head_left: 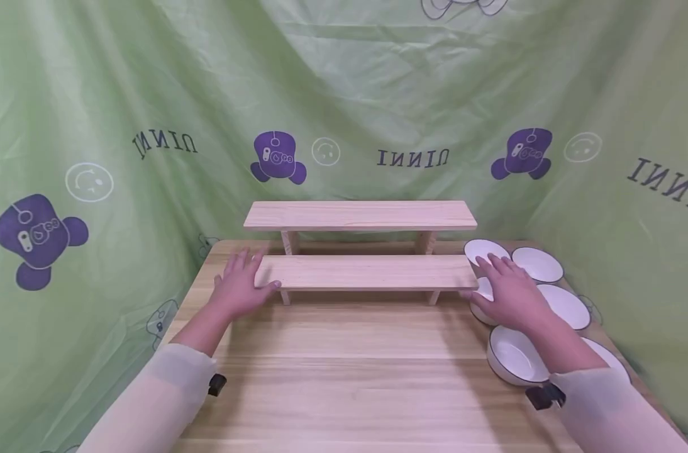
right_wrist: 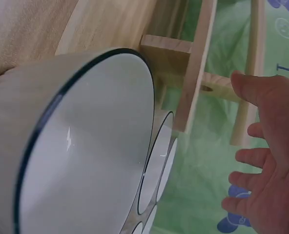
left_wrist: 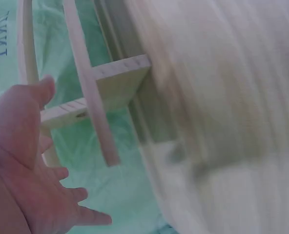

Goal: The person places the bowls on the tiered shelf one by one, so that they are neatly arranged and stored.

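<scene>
Your bare left hand (left_wrist: 32, 170), fingers spread, lies at eight o'clock, near a pale wooden two-tier stand (left_wrist: 83, 73) at ten. A blurred, wood-grained tabletop (left_wrist: 232, 122) fills three o'clock; green fabric (left_wrist: 127, 200) shows toward six.

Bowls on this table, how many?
6, in two columns on the table's right: inner far bowl, inner middle bowl, inner near bowl, outer far bowl, outer middle bowl, outer near bowl. Right hand and arm may hide others.
</scene>
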Motion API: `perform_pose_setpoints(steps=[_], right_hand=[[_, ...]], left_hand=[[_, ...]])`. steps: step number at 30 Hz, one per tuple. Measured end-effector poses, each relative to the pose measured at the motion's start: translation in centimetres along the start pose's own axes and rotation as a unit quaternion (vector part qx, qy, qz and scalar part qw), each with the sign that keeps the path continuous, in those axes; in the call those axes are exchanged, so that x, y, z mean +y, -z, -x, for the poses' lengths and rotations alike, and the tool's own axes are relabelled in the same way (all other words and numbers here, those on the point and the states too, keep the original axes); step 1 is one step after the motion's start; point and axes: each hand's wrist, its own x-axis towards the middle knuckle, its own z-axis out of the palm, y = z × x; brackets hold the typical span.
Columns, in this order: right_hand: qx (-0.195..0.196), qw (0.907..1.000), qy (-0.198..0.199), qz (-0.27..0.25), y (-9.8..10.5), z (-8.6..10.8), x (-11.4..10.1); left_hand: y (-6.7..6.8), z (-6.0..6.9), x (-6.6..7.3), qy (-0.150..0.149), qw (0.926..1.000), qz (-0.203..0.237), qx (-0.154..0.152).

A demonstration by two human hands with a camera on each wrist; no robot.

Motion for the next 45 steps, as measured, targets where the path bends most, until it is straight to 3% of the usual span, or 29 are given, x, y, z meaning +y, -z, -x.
perform_pose_setpoints(steps=[8, 20, 30, 36, 45], right_hand=[[0.062, 0.9970, 0.018, -0.042, 0.8, 3.0, 0.1], [0.147, 0.9836, 0.032, -0.099, -0.1, 6.3, 0.0], [0.130, 0.9802, -0.019, -0.148, -1.0, 9.4, 0.2], [0.126, 0.9743, -0.050, -0.180, -1.9, 10.9, 1.0], [0.107, 0.9747, -0.068, -0.184, -2.4, 12.2, 1.9]], left_hand=[[-1.1, 0.4, -1.7, 0.027, 0.9945, 0.099, 0.021], [-2.2, 0.8, -2.5, 0.095, 0.9740, 0.204, 0.028], [-3.5, 0.9, -2.9, 0.133, 0.9589, 0.247, 0.043], [-3.9, 0.8, -2.9, 0.143, 0.9501, 0.269, 0.069], [-4.5, 0.5, -3.0, 0.148, 0.9440, 0.284, 0.079]])
